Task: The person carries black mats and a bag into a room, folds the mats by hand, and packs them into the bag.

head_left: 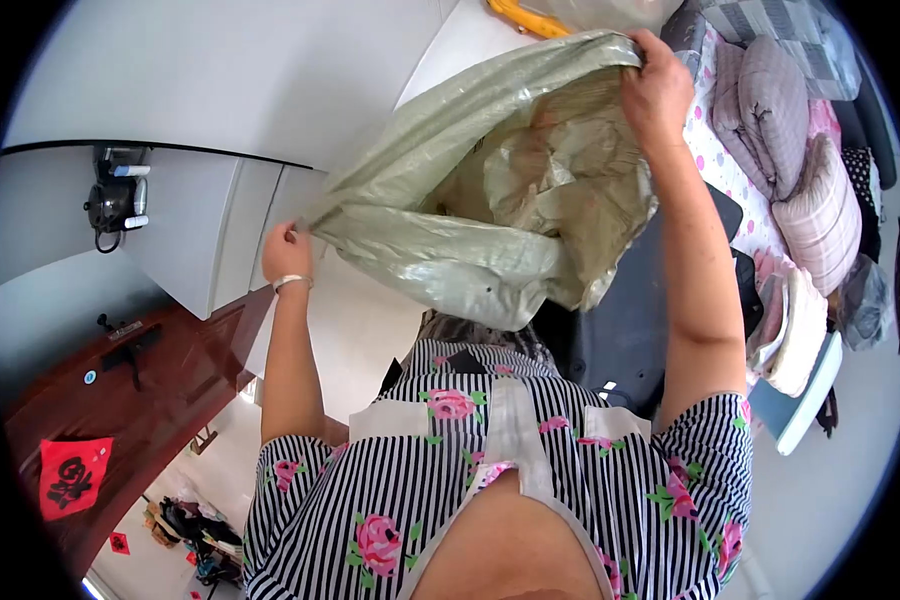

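Observation:
A large grey-green woven plastic sack (440,255) is stretched out in front of my chest, its mouth spread wide so the crumpled inside shows. My left hand (287,256) pinches one corner of the sack's rim at the left, a bracelet on its wrist. Higher up on the right, my right hand (660,90) is closed round the opposite part of the rim. The bottom of the sack hangs above a dark grey surface, and what, if anything, is inside it cannot be made out.
On the right, folded quilts and a pillow (818,215) lie on a dotted sheet (710,130), with a pale blue stool (798,400) nearby. White cabinets (185,215) and a dark red door (140,390) are on the left. A yellow object (530,18) is at the top.

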A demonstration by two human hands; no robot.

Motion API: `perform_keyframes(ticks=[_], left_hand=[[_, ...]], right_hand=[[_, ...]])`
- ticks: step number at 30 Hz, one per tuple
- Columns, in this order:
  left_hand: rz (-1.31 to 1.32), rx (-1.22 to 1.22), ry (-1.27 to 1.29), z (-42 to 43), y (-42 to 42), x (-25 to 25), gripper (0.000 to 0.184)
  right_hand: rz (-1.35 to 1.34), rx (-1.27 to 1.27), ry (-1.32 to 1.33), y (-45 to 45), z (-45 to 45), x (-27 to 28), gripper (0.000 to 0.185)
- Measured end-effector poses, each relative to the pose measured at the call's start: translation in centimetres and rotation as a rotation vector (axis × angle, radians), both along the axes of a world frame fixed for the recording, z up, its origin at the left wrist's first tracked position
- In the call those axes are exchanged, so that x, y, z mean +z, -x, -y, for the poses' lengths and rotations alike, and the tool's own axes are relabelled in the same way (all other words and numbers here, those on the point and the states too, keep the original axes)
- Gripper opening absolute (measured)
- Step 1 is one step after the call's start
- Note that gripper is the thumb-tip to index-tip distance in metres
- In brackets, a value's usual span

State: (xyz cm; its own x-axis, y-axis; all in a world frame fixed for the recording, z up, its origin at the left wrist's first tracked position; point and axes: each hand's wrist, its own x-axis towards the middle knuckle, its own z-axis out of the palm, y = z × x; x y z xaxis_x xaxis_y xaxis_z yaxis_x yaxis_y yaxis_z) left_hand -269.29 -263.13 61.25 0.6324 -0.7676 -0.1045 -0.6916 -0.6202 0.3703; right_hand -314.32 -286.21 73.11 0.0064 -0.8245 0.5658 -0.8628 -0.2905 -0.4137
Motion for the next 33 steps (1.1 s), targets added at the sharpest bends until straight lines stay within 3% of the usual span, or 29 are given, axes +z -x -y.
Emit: perform_keyframes(ticks=[2, 4, 6, 9, 13, 16, 17, 18, 19, 20, 21, 24, 27, 28, 29, 30, 32, 33], left_hand=[[-0.669, 0.357, 0.23, 1.6, -2.6, -4.5, 0.037], [-1.198, 0.646, 0.301, 5.2, 0.4, -2.7, 0.041], [-1.414, 0.547, 0.381, 8.8, 1.4, -1.8, 0.045], [-1.464, 0.388, 0.513, 13.0, 1.9, 1.1, 0.036], [-1.033, -0.101, 0.319, 11.4, 3.7, 5.6, 0.037], [-0.872, -0.203, 0.318, 9.2, 6.5, 4.8, 0.038], [-0.906, -0.27, 0.225, 8.9, 7.4, 4.9, 0.04], [-0.917, -0.214, 0.256, 9.0, 8.6, 4.5, 0.041], [-0.941, -0.184, 0.259, 9.7, 11.0, 3.1, 0.043], [-0.963, -0.15, 0.272, 10.2, 13.3, 2.2, 0.044], [-0.852, -0.036, 0.204, 10.3, 16.4, 4.3, 0.046], [-1.123, -0.002, 0.209, 11.3, 17.3, 0.3, 0.048], [-1.004, 0.039, 0.259, 12.7, 16.7, -1.3, 0.056], [-0.911, 0.05, 0.263, 13.1, 16.6, -0.9, 0.059], [-0.864, 0.048, 0.219, 13.0, 15.6, 0.4, 0.061], [-0.95, 0.018, 0.274, 14.4, 11.8, -2.2, 0.059], [-1.054, 0.058, 0.272, 14.2, 11.9, 0.6, 0.056], [-1.045, 0.077, 0.264, 14.7, 11.0, 1.2, 0.056]], right_hand=[[-0.094, 0.015, 0.035, 0.9, -0.3, 0.5, 0.026], [-0.211, -0.005, -0.003, 1.7, -0.2, 0.6, 0.025], [-0.343, -0.069, -0.109, 3.1, 0.4, 0.4, 0.024], [-0.409, -0.23, -0.258, 7.4, 1.1, -0.8, 0.024], [-0.282, -0.395, -0.329, 12.7, 0.3, -3.4, 0.026], [-0.073, -0.367, -0.375, 16.5, 0.7, -7.5, 0.028], [0.085, -0.254, -0.398, 19.6, 2.3, -11.3, 0.028], [0.422, -0.23, -0.51, 19.6, 2.0, -12.2, 0.035], [0.726, -0.235, -0.575, 17.8, -0.6, -11.6, 0.053], [0.755, -0.272, -0.413, 17.0, -1.9, -13.3, 0.07], [0.716, -0.306, -0.46, 16.7, -4.1, -14.3, 0.078], [0.262, -0.245, -0.297, 11.2, -17.1, -14.8, 0.069], [-0.097, -0.298, -1.159, 5.1, -29.3, -19.8, 0.103], [-0.156, -0.322, -1.346, 3.7, -31.4, -21.4, 0.105], [-0.194, -0.366, -1.324, 2.4, -32.9, -23.1, 0.104], [-0.228, -0.41, -1.312, 1.9, -34.0, -24.8, 0.103], [-0.452, -0.541, -1.064, 1.2, -35.8, -32.5, 0.1], [-0.218, -0.506, -1.233, 2.7, -35.1, -31.8, 0.1]])
